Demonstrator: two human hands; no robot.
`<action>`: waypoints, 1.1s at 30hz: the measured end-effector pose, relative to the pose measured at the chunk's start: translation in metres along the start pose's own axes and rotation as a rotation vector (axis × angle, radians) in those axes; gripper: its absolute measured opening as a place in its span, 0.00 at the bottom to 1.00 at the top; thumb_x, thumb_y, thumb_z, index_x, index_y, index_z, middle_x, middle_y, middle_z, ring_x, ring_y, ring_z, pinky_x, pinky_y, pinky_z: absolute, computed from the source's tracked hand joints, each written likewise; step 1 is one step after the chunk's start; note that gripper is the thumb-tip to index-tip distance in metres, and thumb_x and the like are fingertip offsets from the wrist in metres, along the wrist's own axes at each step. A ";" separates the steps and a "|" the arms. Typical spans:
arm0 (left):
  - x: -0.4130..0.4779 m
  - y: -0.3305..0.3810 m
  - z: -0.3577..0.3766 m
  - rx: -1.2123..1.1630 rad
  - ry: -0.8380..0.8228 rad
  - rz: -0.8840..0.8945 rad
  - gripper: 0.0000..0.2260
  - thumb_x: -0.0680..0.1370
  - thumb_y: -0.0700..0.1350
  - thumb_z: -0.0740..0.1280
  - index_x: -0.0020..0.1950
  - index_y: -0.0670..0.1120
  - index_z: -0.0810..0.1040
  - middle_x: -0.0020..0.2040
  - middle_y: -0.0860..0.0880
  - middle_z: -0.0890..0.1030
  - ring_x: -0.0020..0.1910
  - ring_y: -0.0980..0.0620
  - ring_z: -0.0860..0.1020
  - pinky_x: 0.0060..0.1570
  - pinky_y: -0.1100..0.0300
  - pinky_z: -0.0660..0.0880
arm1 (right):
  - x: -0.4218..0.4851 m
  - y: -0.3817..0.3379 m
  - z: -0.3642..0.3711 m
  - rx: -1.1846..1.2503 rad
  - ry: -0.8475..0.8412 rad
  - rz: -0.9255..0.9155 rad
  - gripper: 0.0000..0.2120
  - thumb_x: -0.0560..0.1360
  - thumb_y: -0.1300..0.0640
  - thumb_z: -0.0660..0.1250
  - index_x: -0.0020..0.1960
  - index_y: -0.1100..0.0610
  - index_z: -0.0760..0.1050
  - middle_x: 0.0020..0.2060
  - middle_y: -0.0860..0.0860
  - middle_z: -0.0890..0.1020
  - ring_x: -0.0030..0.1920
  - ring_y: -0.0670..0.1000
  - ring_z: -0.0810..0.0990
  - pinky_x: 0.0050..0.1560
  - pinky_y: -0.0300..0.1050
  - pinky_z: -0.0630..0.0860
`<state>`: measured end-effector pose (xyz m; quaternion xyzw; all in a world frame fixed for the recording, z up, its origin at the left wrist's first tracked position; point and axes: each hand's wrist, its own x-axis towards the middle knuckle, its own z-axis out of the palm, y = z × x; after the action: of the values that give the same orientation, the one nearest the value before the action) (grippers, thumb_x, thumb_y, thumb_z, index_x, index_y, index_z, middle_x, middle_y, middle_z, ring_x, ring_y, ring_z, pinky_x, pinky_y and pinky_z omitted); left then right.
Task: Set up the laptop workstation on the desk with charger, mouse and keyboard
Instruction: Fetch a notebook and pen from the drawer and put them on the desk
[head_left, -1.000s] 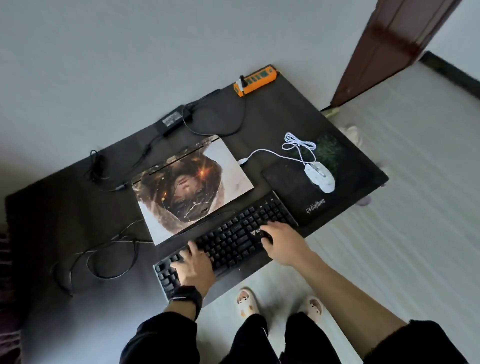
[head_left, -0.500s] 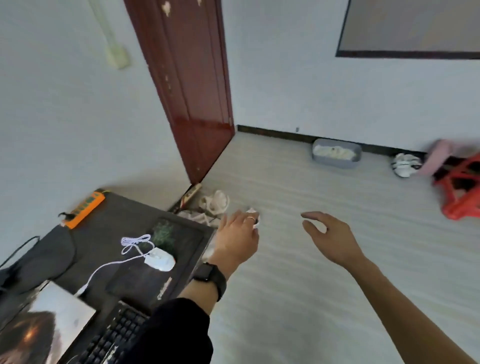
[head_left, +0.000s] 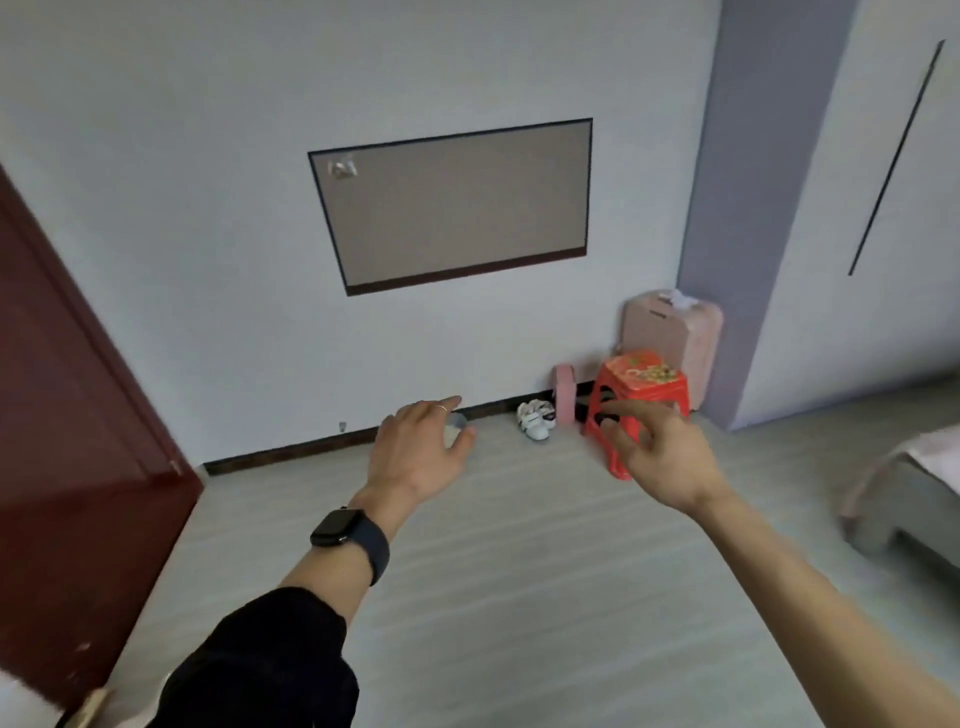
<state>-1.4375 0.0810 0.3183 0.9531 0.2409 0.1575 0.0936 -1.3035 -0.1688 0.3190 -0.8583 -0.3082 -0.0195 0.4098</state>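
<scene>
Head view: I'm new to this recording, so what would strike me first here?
Two hands reach mid-frame over the pale floor, the left hand with a dark watch at its wrist, the right hand in front of a bright red stool by the far wall. Above them hangs a grey panel; a dark red door fills the left edge.

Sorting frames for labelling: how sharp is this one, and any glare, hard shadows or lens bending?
Head view: motion blur softens everything, most the right hand and the red plastic stool; the left hand and black smartwatch are slightly crisper; light is soft and even, no glare or hard shadows; the wide lens tilts the dark red door and the grey-blue wall pillar.
</scene>
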 end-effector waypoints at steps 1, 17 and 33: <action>0.024 0.015 0.009 -0.017 -0.002 0.036 0.24 0.80 0.61 0.57 0.75 0.54 0.68 0.71 0.51 0.73 0.72 0.49 0.68 0.71 0.51 0.63 | 0.015 0.011 -0.012 -0.020 0.032 0.010 0.12 0.79 0.53 0.68 0.62 0.50 0.81 0.52 0.50 0.83 0.51 0.50 0.78 0.47 0.36 0.65; 0.392 0.173 0.118 -0.113 -0.011 0.460 0.23 0.81 0.60 0.56 0.72 0.53 0.71 0.69 0.52 0.75 0.69 0.49 0.71 0.68 0.52 0.67 | 0.265 0.177 -0.120 -0.318 0.363 0.283 0.14 0.79 0.51 0.67 0.64 0.48 0.80 0.61 0.52 0.81 0.62 0.60 0.77 0.60 0.47 0.72; 0.603 0.434 0.286 -0.151 -0.102 0.652 0.20 0.80 0.55 0.60 0.71 0.54 0.73 0.66 0.50 0.77 0.65 0.47 0.74 0.65 0.53 0.70 | 0.402 0.417 -0.248 -0.376 0.476 0.460 0.13 0.80 0.53 0.66 0.63 0.50 0.80 0.58 0.54 0.82 0.58 0.60 0.79 0.60 0.45 0.69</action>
<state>-0.6493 -0.0298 0.3152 0.9770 -0.0937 0.1487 0.1209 -0.6968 -0.3374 0.3102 -0.9367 0.0053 -0.1821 0.2991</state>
